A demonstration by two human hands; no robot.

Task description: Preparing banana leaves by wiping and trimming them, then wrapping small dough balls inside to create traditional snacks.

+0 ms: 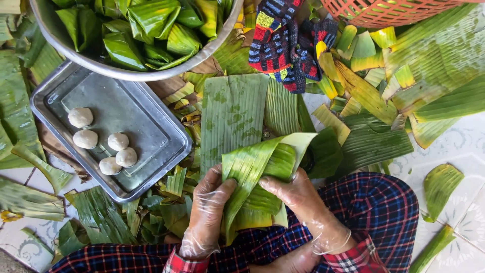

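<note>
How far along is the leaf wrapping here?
Done: the big metal bowl holds a heap of folded leaf parcels. In hand: the left hand and right hand, both in clear gloves, fold a banana leaf. Left: five dough balls wait on the metal tray.

Home food-prep spot, floor level, not a commercial kitchen. Evidence: patterned tile floor [467, 202] used as the work surface, banana-leaf pieces [233, 114] spread all over it, metal tray [151, 136] with dough balls [81, 117], big metal bowl [70, 50] of wrapped leaf parcels [151, 17], orange plastic basket [389, 12].
</note>
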